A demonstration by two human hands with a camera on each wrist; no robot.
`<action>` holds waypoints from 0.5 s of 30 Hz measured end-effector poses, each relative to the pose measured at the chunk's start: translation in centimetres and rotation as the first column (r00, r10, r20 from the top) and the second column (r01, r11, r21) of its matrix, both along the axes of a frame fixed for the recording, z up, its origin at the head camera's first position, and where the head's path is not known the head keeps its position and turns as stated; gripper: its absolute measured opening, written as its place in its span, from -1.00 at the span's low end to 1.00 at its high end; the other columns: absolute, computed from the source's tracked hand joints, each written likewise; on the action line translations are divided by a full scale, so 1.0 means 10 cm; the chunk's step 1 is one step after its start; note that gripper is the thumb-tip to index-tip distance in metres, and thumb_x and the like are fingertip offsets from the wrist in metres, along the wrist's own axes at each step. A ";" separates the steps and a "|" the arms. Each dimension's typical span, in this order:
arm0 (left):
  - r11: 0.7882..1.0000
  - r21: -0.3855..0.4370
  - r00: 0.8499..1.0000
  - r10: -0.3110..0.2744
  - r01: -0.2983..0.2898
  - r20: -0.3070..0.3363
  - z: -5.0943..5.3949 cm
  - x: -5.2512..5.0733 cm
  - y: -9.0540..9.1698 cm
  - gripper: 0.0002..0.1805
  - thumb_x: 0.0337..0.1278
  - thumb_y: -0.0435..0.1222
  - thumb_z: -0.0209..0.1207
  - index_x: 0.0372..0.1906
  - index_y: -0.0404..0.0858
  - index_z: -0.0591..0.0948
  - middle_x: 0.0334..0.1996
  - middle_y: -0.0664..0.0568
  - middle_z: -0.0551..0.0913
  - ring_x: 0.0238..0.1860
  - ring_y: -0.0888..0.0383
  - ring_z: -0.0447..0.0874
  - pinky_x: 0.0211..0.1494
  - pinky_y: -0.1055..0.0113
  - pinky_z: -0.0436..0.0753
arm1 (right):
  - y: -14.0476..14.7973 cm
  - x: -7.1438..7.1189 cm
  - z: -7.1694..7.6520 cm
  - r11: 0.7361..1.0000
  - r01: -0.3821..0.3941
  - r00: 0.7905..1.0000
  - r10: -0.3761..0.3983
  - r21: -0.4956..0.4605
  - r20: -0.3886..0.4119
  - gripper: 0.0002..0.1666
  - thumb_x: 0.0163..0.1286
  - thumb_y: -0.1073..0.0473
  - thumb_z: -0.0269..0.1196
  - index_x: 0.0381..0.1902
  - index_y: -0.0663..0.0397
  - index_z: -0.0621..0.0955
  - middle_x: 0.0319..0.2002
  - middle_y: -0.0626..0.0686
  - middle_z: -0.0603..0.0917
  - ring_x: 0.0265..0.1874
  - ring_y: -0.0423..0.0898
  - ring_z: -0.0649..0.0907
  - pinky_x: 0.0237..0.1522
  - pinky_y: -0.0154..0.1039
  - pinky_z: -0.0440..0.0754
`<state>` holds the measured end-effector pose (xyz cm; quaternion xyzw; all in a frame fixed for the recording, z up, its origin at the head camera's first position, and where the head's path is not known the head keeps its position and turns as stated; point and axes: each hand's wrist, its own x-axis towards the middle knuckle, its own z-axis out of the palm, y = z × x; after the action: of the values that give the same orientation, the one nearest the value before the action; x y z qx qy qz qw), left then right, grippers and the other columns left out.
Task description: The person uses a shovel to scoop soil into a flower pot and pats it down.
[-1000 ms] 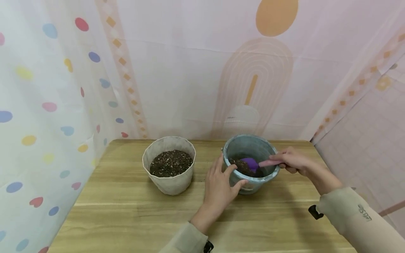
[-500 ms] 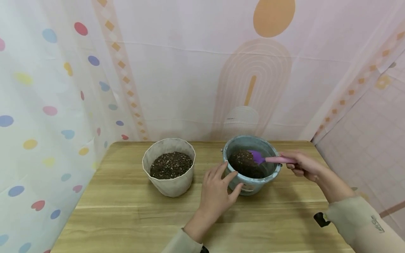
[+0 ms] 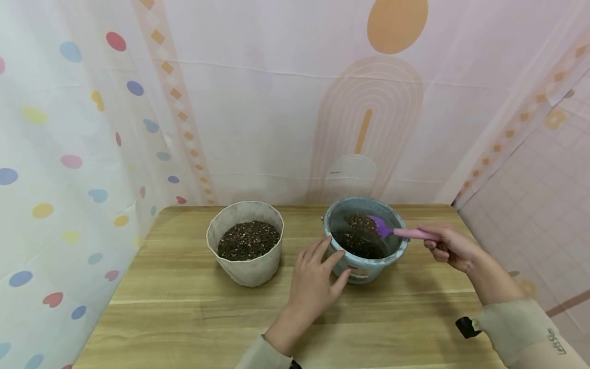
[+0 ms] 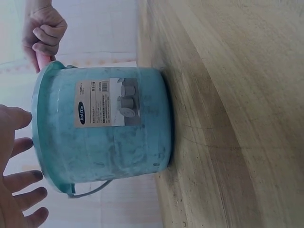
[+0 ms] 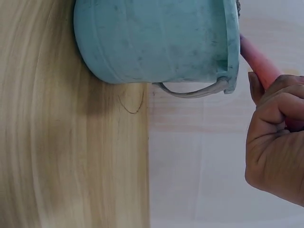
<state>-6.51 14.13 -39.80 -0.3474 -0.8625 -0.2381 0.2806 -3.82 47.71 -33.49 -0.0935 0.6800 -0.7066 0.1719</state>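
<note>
A blue-green bucket (image 3: 364,266) with dark soil (image 3: 357,247) inside stands at the table's right. My right hand (image 3: 456,248) grips the pink handle of a purple trowel (image 3: 383,226), whose blade carries a heap of soil within the bucket's mouth. Fingers spread, my left hand (image 3: 313,282) rests at the bucket's near left rim; its fingertips touch or nearly touch the rim. In the left wrist view, the bucket (image 4: 104,152) bears a paper label (image 4: 108,103). The right wrist view has my right hand (image 5: 280,142) around the handle, while the blade is hidden.
A whitish pot (image 3: 251,271) part-filled with dark soil stands on the wooden table (image 3: 193,318), left of the bucket. Patterned curtains (image 3: 258,113) hang behind the table and along its sides. The bucket's bail (image 5: 190,92) hangs down at its side.
The trowel has come up out of the bucket's soil with a heap on its blade. My right hand has shifted right. My left hand has slid slightly left and down along the bucket.
</note>
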 end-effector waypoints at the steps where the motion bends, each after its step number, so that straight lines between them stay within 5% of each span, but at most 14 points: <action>1: 1.000 0.001 1.000 0.004 -0.004 -0.006 0.00 0.00 -0.01 -0.61 0.16 0.02 0.37 0.04 -0.04 0.74 0.25 -0.11 0.60 0.28 -0.08 0.53 0.27 -0.05 0.52 | 0.00 0.00 0.01 1.000 -0.010 1.000 0.010 -0.006 0.004 -0.45 0.73 0.06 -0.24 0.25 0.08 0.64 -0.64 -0.15 0.07 -0.74 -0.18 0.01 -0.70 -0.21 -0.13; 10: 0.994 0.112 0.988 0.033 -0.015 -0.152 -0.01 -0.08 -0.32 -0.67 -0.01 -0.14 0.46 -0.09 -0.13 0.75 0.14 -0.13 0.67 0.22 -0.15 0.58 0.32 -0.09 0.50 | -0.11 -0.09 0.23 0.999 -0.034 0.999 0.035 -0.016 0.038 -0.43 0.73 0.04 -0.27 0.22 -0.07 0.68 -0.59 -0.07 -0.06 -0.73 -0.18 -0.02 -0.69 -0.23 -0.16; 15: 0.975 0.209 0.974 0.113 -0.072 -0.194 -0.01 -0.09 -0.67 -0.70 -0.03 -0.17 0.41 -0.16 -0.19 0.74 0.10 -0.16 0.67 0.20 -0.21 0.56 0.33 -0.13 0.45 | -0.29 -0.17 0.34 0.999 -0.008 0.999 0.011 -0.047 0.054 -0.48 0.71 0.03 -0.17 0.18 -0.02 0.70 -0.64 -0.13 0.02 -0.74 -0.20 0.00 -0.68 -0.26 -0.13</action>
<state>-7.38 7.38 -39.94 -0.2993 -0.8159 -0.2734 0.4122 -5.49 44.85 -30.09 -0.0816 0.6581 -0.7236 0.1913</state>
